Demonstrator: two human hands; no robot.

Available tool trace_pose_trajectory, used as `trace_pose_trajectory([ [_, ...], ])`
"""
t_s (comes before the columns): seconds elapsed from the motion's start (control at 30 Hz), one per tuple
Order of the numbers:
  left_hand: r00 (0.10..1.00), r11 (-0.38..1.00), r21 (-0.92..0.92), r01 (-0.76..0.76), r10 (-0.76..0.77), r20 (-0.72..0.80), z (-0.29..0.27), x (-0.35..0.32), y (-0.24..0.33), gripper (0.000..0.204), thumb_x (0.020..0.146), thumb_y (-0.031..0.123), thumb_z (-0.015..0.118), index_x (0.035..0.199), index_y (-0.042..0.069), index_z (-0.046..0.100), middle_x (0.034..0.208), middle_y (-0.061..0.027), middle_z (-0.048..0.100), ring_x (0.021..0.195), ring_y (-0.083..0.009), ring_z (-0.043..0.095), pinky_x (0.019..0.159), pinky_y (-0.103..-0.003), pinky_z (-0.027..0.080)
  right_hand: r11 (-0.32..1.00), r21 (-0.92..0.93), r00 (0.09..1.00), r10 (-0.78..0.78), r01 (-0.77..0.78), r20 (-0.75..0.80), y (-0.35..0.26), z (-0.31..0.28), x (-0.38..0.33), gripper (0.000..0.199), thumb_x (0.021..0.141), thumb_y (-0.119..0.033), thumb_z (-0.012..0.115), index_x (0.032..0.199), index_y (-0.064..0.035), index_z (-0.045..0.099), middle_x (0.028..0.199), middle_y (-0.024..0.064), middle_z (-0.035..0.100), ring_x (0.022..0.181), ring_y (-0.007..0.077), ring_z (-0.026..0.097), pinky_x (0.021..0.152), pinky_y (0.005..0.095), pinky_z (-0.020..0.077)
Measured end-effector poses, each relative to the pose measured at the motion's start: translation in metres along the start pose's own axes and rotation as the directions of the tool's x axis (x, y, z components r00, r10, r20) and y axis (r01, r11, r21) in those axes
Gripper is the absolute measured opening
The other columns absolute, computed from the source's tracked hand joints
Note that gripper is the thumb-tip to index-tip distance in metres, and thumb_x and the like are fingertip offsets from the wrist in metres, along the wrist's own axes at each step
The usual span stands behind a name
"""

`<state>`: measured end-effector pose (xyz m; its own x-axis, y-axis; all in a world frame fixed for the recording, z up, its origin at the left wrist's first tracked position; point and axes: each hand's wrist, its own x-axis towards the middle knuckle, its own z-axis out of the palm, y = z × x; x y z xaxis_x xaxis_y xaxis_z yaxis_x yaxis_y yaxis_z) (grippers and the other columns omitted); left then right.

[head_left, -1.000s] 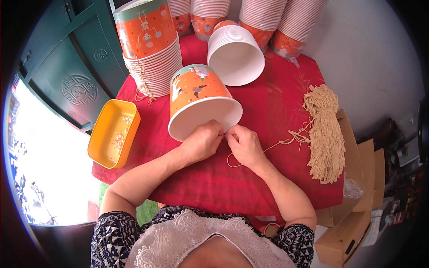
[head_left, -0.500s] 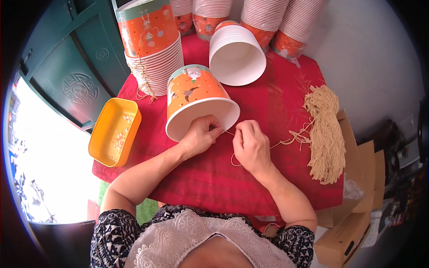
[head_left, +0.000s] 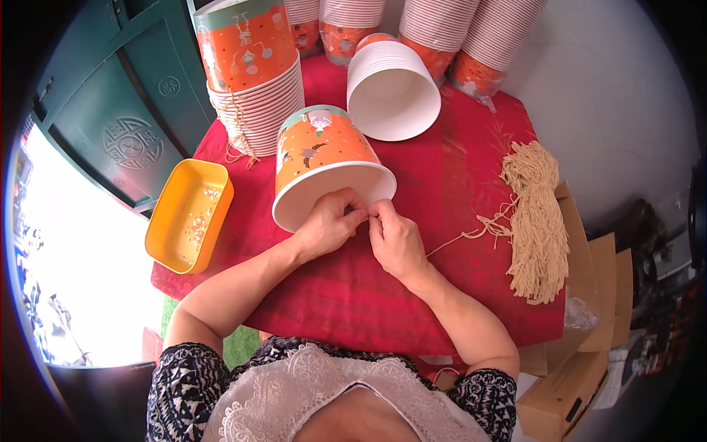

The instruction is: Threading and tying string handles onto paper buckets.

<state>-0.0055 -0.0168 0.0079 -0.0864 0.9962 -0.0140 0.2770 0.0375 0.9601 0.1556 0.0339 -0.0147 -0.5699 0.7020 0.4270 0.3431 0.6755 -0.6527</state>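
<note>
An orange paper bucket [head_left: 324, 151] with a green band and cartoon figures lies tipped, its white mouth toward me. My left hand [head_left: 331, 221] is closed at the lower rim, its fingers partly inside the mouth; the exact grip is hidden. My right hand [head_left: 396, 239], fingers pinched on a thin beige string, meets the left fingertips at the rim. The string [head_left: 458, 238] runs from beneath my right hand to a thick bundle of beige strings [head_left: 537, 221] on the right of the table.
A yellow tub [head_left: 190, 217] with small bits inside stands at the left edge of the red-covered table [head_left: 331, 309]. Behind are a bucket stack [head_left: 258, 110] with strings hanging from it, a stack lying on its side [head_left: 394, 92] and wrapped stacks [head_left: 434, 29]. Cardboard boxes [head_left: 571, 390] sit at right.
My right hand has moved left and slightly down, up against the left fingertips. The string's loop and the short span between the hands no longer show. The bucket and left hand stay nearly still.
</note>
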Motion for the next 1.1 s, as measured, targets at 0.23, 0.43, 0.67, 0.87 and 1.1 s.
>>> trace_pose_trajectory([
  [0.23, 0.999, 0.997, -0.064, 0.032, -0.032, -0.002, -0.001, 0.001, -0.004, 0.008, 0.091, 0.005, 0.057, 0.088, -0.002, 0.059, 0.07, -0.0051, 0.06, 0.061, -0.012, 0.057, 0.053, -0.028, 0.046, 0.99, -0.107, 0.996, -0.089, 0.088, -0.004, -0.002, 0.001, -0.001, 0.01, 0.088, -0.003, 0.061, 0.094, -0.0009, 0.053, 0.074, 0.0209, 0.066, 0.065, 0.0396, 0.066, 0.054, 0.0476, 0.0528],
  [0.43, 0.998, 0.995, -0.087, 0.057, -0.058, -0.012, -0.003, 0.001, -0.008, 0.009, 0.093, 0.008, 0.055, 0.09, -0.001, 0.058, 0.067, -0.0055, 0.058, 0.054, -0.0115, 0.054, 0.046, -0.027, 0.043, 0.996, -0.071, 0.999, -0.052, 0.051, -0.003, -0.006, 0.002, 0.0, 0.013, 0.087, -0.007, 0.065, 0.092, -0.0026, 0.054, 0.074, 0.0178, 0.066, 0.062, 0.036, 0.066, 0.052, 0.0451, 0.0518],
  [0.67, 0.997, 0.988, -0.134, 0.075, -0.076, -0.004, -0.001, 0.003, -0.012, 0.014, 0.095, 0.012, 0.054, 0.093, -0.001, 0.058, 0.067, -0.0052, 0.059, 0.051, -0.0109, 0.052, 0.044, -0.026, 0.043, 0.997, -0.048, 0.992, -0.066, 0.061, -0.105, 0.003, 0.009, 0.002, 0.009, 0.087, -0.008, 0.066, 0.087, -0.0043, 0.059, 0.076, 0.0141, 0.068, 0.066, 0.033, 0.067, 0.054, 0.0422, 0.0521],
  [0.87, 0.998, 0.991, -0.125, 0.045, -0.049, -0.033, 0.0, 0.001, -0.01, 0.015, 0.095, 0.012, 0.055, 0.091, -0.002, 0.06, 0.072, -0.0062, 0.06, 0.061, -0.0122, 0.056, 0.054, -0.028, 0.047, 0.999, 0.046, 0.993, -0.016, 0.022, -0.119, 0.005, 0.01, 0.003, 0.003, 0.086, -0.005, 0.066, 0.087, -0.0042, 0.063, 0.079, 0.0141, 0.069, 0.068, 0.0327, 0.068, 0.056, 0.0414, 0.0526],
  [1.1, 0.948, 0.952, 0.225, -0.206, 0.251, -0.194, 0.007, -0.002, -0.029, 0.009, 0.085, 0.002, 0.059, 0.09, -0.004, 0.063, 0.09, -0.0168, 0.065, 0.08, -0.0297, 0.065, 0.072, -0.039, 0.052, 0.997, 0.076, 0.993, -0.002, 0.012, -0.121, 0.005, 0.01, 0.003, 0.003, 0.085, -0.005, 0.067, 0.086, -0.0038, 0.065, 0.08, 0.0144, 0.069, 0.069, 0.0325, 0.068, 0.057, 0.0407, 0.0523],
])
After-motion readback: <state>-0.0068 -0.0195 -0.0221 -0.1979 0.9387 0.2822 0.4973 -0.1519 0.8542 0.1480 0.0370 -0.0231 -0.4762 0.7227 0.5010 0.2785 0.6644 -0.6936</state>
